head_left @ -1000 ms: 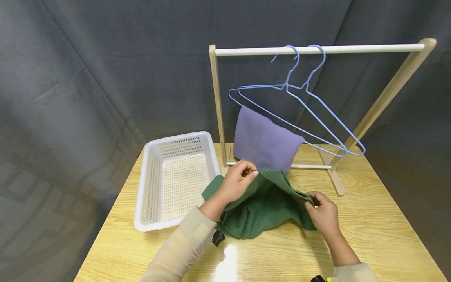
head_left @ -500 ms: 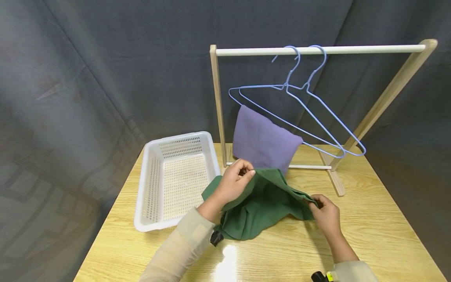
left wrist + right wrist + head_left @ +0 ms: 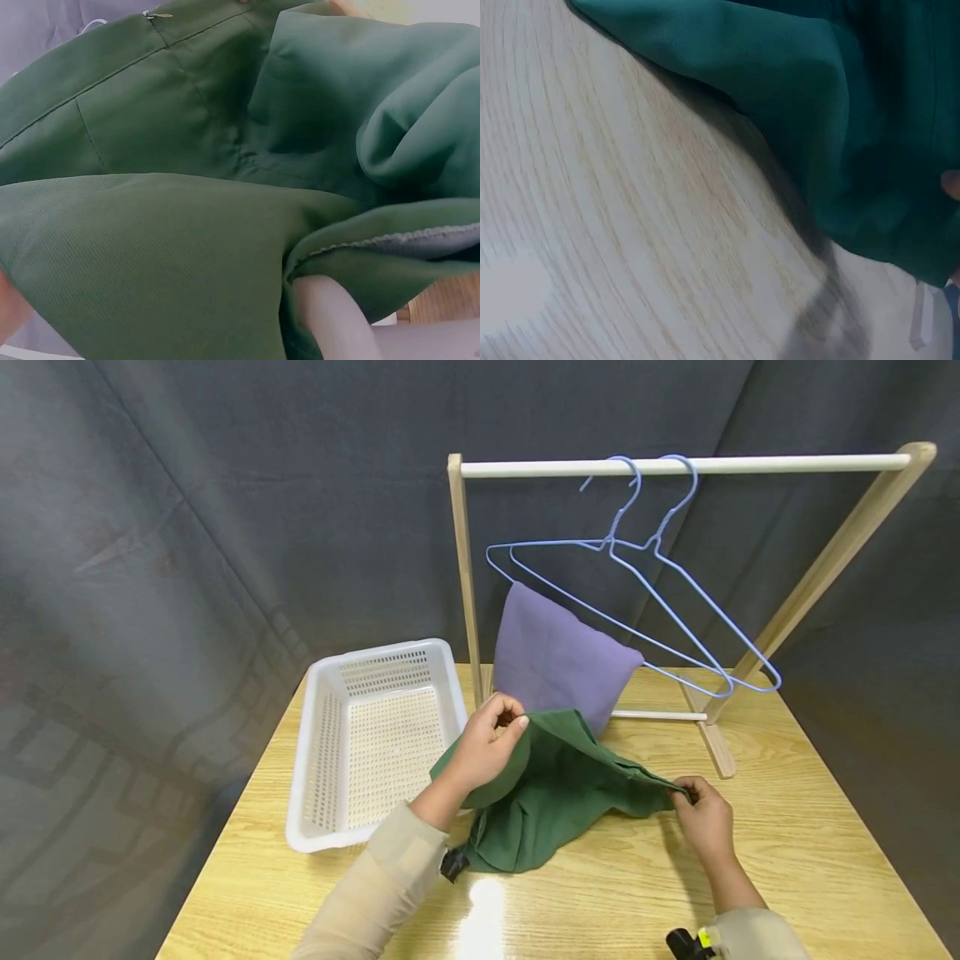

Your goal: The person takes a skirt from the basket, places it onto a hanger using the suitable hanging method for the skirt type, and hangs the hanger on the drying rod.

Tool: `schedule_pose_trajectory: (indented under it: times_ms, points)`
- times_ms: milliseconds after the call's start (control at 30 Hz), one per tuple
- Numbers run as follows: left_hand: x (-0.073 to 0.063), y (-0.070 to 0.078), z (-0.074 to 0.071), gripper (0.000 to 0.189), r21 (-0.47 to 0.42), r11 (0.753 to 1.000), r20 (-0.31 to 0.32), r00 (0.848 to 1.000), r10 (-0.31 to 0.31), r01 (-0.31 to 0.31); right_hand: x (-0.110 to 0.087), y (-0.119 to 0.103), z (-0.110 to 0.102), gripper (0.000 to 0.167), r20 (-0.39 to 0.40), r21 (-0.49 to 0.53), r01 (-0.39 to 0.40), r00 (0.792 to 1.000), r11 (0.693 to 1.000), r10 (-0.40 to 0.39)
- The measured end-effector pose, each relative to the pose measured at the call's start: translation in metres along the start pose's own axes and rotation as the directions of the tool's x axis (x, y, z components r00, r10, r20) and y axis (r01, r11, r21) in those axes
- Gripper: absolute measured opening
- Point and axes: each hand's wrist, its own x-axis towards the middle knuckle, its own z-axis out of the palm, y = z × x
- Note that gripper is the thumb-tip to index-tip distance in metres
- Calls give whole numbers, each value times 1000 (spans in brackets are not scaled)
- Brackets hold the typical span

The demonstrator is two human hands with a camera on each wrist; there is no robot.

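A green garment (image 3: 555, 793) with stitched seams is stretched between both hands, its lower part lying in folds on the table. My left hand (image 3: 483, 743) pinches its upper edge near the purple cloth (image 3: 558, 652). At the other end of that edge, my right hand (image 3: 703, 818) grips a corner between thumb and fingers. Inside the garment (image 3: 172, 112), the left wrist view shows seam lines and a small loose thread or tag. Cloth (image 3: 795, 97) hangs over the wood in the right wrist view, with a fingertip at the far right.
To the left stands a white perforated basket (image 3: 300, 777). Behind the hands is a wooden rack with a white rail (image 3: 787, 465). Blue wire hangers (image 3: 678, 602) hang from it, one bearing the purple cloth. Bare wood tabletop (image 3: 810, 860) extends to the right.
My left hand has shifted left and slightly up, and my right hand right and a little down. The garment's upper edge is now stretched wider between them.
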Motion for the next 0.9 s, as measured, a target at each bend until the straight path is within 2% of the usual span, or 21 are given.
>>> schedule_pose_trajectory:
  times_ms: [233,467,533,633,733,800,900]
  points:
    - [0,-4,-4,6,-10,999,-8,999,34,-34,1,4,-2,11,49,-4,-39,998,999,39]
    - [1,-33,-2,6,-31,997,-39,997,68,-69,2,7,-4,11,58,7,-56,997,998,55]
    - [2,-35,-3,5,-42,996,-43,996,81,-83,3,5,-5,13,42,19,-71,997,997,70]
    - [2,-25,-6,6,-52,995,-41,996,80,-82,6,0,-12,18,30,33,-96,995,995,95]
    - [2,-12,-10,6,-44,998,-33,998,47,-48,9,-5,-19,20,-18,37,-97,995,995,98]
    - [2,-5,-12,5,-28,999,-30,999,15,-16,11,-9,-24,19,-76,49,-85,993,995,89]
    - [0,-4,-14,4,-15,999,-26,999,-33,33,12,-13,-29,15,-163,60,-73,983,996,82]
